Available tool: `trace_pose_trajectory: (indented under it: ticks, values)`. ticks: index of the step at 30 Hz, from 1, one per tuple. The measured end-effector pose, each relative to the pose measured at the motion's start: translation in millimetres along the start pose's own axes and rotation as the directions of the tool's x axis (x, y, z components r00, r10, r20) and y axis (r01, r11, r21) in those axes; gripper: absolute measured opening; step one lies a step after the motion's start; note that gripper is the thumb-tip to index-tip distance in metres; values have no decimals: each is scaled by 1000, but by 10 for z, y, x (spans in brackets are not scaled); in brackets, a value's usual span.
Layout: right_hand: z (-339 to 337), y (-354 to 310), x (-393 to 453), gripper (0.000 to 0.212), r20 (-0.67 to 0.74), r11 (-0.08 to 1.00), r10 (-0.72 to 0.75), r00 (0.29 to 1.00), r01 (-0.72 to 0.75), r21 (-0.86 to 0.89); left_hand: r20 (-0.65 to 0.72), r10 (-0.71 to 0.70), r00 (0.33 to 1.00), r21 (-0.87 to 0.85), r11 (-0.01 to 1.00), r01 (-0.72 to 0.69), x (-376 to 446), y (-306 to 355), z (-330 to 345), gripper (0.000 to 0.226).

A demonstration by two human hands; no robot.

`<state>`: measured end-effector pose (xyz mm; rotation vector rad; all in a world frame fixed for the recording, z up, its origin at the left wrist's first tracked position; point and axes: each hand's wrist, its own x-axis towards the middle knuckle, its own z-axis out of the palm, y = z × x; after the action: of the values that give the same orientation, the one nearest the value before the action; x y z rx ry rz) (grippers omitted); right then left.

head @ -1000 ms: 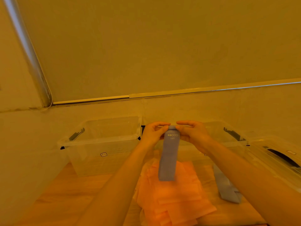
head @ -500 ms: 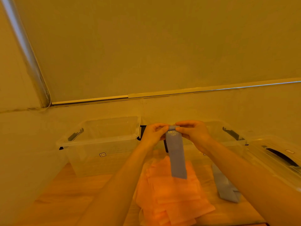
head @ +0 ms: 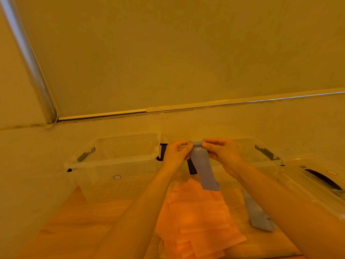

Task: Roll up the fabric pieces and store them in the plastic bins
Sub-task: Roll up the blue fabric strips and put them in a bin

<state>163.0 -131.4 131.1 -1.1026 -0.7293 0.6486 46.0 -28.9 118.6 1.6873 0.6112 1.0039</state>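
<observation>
While both hands (head: 177,154) (head: 222,153) pinched the strip's (head: 204,168) rolled top, fingers curled tight, it hung limp and light.

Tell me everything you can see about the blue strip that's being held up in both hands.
The blue strip is a narrow grey-blue band of what looks like soft, stretchy fabric. Its top end is rolled into a small tight coil, pinched between the left hand and the right hand. Pale print shows just under the roll; it seems to read "Light". The rest hangs free, slanting down to the right, in front of the bins, its lower end above the orange fabric pile. Whether it touches the pile is unclear.
</observation>
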Motion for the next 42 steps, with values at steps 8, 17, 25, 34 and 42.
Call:
trace_pose_trajectory:
  ticks: [8, 17, 25, 34, 42]
  values:
    - [4, 24, -3, 21, -66, 998, -33, 997, 30, -49, 38, -14, 999, 41, 999, 13, -14, 21, 69, 37]
    - [-11, 48, 13, 21, -62, 996, -24, 998, 18, -91, 27, 9, 1000, 90, 996, -11, -28, -2, 63, 33]
    - [17, 90, 34, 20, -42, 995, -1, 999, -3, -101, -12, 35, 999, 44, 998, -34, 5, -17, 12, 23]
    - [43, 55, 23, 25, 4, 998, -30, 1000, 30, -49, -16, -76, 997, 16, 997, 76, -51, -33, 1, 26]
    - [47, 72, 12, 25, -43, 999, 15, 999, -17, -38, -67, -36, 997, -29, 999, 34, -18, -22, -16, 23]
